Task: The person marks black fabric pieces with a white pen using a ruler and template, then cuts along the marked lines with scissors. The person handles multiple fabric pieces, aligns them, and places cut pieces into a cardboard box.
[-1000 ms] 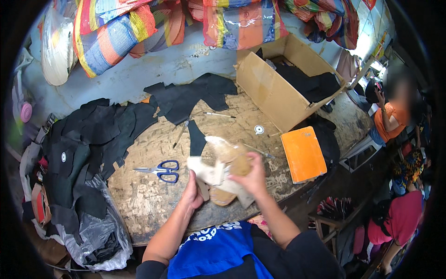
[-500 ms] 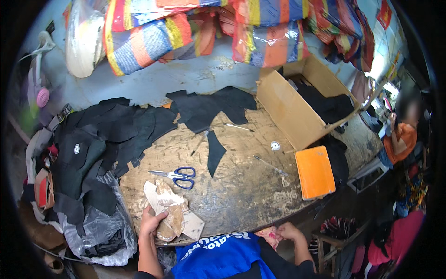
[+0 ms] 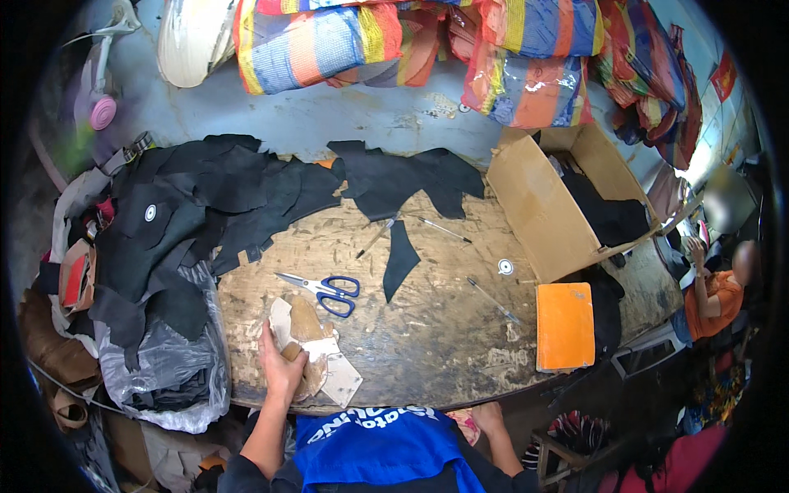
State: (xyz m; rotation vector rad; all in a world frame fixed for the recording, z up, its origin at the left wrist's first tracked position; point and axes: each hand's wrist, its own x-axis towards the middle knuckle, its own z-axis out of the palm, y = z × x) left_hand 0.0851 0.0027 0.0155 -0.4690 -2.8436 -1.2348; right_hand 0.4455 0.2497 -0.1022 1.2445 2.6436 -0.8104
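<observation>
Scissors (image 3: pixel 322 289), blue-handled, lie closed near the middle of the worn wooden table (image 3: pixel 427 345); taken as landmark.

- Stack of pale card and tan leather pieces (image 3: pixel 312 349): just below the scissors, at the table's near edge. A second ago it lay further right, under both hands; it now rests left of the person's blue apron (image 3: pixel 378 435).
- Left hand (image 3: pixel 279 366): flat on the stack, fingers spread, pressing rather than gripping.
- Right hand (image 3: pixel 491 417): well right of and below the scissors, under the table edge, withdrawn from the stack; fingers loose, holding nothing visible.
- Black leather strip (image 3: pixel 400 259): just right of the scissors.
- Orange book (image 3: pixel 565 324): far right.
- Cardboard box (image 3: pixel 551 205): upper right, black pieces inside.
- Black leather heap (image 3: pixel 189 214): upper left.

Judgement: the stack appears set aside, one hand steadying it.
</observation>
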